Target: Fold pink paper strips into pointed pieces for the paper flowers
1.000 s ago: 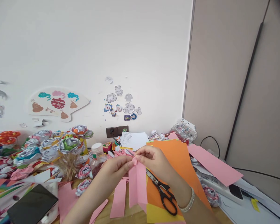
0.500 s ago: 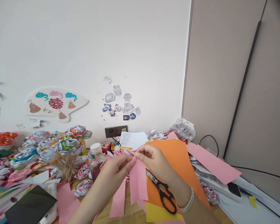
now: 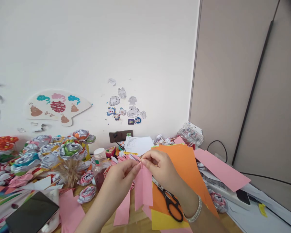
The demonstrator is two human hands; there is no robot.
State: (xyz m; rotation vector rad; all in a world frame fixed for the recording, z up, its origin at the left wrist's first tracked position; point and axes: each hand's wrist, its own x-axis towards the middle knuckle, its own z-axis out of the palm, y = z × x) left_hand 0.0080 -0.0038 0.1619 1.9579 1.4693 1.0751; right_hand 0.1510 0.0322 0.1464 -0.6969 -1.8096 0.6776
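A folded pink paper strip (image 3: pixel 143 187) hangs above the table, pinched at its top end by both hands. My left hand (image 3: pixel 120 176) grips the top from the left with thumb and fingers closed. My right hand (image 3: pixel 160 166), with a beaded bracelet on the wrist, pinches the same end from the right. Below lie another pink strip (image 3: pixel 122 212), black scissors (image 3: pixel 168 200) and stacked orange sheets (image 3: pixel 186 165).
Paper roses on sticks (image 3: pixel 63 152) crowd the left side by the wall. A small bottle with a white cap (image 3: pixel 100 163) stands behind my left hand. A dark phone (image 3: pixel 31 213) lies front left. A long pink strip (image 3: pixel 220 171) and cables sit to the right.
The hands have shifted slightly and kept working the top of the pink strip; its lower end hangs a little higher and more folded than a second ago.
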